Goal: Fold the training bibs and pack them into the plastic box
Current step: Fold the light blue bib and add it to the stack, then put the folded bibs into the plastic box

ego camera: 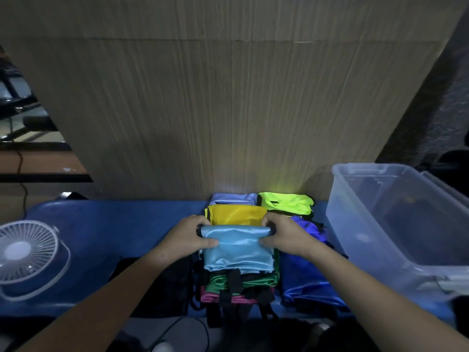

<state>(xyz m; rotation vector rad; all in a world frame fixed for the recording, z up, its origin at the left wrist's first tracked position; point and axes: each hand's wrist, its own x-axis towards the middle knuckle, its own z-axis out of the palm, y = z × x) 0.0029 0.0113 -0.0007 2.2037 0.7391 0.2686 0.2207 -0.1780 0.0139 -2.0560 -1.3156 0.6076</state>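
A shiny light blue bib (237, 250) lies on top of a stack with a green bib (236, 280) and a pink bib (223, 298) beneath it. My left hand (190, 237) grips its far left corner, thumb on top. My right hand (284, 233) grips its far right corner the same way. Folded bibs lie behind: a yellow bib (236, 214), a pale lilac bib (233, 199) and a neon green bib (286, 204). A dark blue bib (307, 283) lies to the right. The clear plastic box (355, 212) stands at the right, open, with nothing visible inside.
A white desk fan (28, 252) sits on the blue table (114, 229) at the left. A dark cloth (165, 288) lies by my left forearm. A wooden panel (228, 110) rises right behind the bibs. Cables hang below the table's front edge.
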